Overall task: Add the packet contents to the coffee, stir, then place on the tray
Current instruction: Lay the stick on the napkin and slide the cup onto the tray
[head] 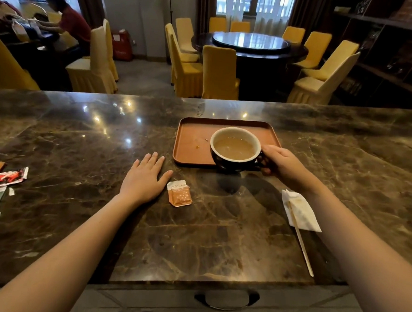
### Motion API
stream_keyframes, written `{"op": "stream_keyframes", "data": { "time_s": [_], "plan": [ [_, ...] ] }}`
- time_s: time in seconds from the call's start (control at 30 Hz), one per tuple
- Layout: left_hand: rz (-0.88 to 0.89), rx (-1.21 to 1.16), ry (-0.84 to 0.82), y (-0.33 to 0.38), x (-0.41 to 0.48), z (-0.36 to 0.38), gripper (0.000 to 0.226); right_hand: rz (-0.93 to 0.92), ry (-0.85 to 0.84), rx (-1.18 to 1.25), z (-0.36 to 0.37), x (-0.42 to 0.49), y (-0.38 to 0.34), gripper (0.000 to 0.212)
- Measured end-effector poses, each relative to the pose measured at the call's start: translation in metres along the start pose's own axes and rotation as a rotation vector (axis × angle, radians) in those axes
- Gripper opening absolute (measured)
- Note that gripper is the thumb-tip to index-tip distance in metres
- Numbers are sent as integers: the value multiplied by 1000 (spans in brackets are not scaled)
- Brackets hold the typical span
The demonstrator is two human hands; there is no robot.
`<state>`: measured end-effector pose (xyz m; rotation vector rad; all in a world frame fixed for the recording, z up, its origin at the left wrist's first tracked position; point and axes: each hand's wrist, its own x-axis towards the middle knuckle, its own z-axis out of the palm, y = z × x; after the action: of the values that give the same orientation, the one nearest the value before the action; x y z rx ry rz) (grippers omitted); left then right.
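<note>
One cup of milky coffee hangs in the right hand, fingers curled tight round its handle, over the near edge of the one tray; its shadow falls on the counter below, so it looks lifted, not yet set down. Holding by the handle keeps it level, likely for the last step. The left hand lies flat on the counter, fingers slightly spread, gripping nothing, probably as a brace. One torn packet lies just beside its thumb, apparently emptied. One stirrer rests across one napkin, seemingly done with. Several spent wrappers sit far left
</note>
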<state>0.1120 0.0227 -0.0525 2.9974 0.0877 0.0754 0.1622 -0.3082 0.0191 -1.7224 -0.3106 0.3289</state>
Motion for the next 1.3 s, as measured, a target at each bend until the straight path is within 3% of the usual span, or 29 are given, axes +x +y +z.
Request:
{"op": "stream_keyframes", "data": {
  "time_s": [0.5, 0.93, 1.13, 1.3],
  "plan": [
    [-20, -1, 62, -4, 0, 9, 72, 0, -50, 66, -11, 86, -1, 28],
    [-28, 8, 66, -3, -3, 8, 72, 29, -67, -19, -24, 113, 20, 30],
    [-27, 2, 60, -5, -2, 9, 72, 35, -75, -66, -27, 118, 24, 48],
    [-30, 0, 56, -4, -2, 8, 70, 70, -94, -62, -30, 119, 25, 39]
  ]
}}
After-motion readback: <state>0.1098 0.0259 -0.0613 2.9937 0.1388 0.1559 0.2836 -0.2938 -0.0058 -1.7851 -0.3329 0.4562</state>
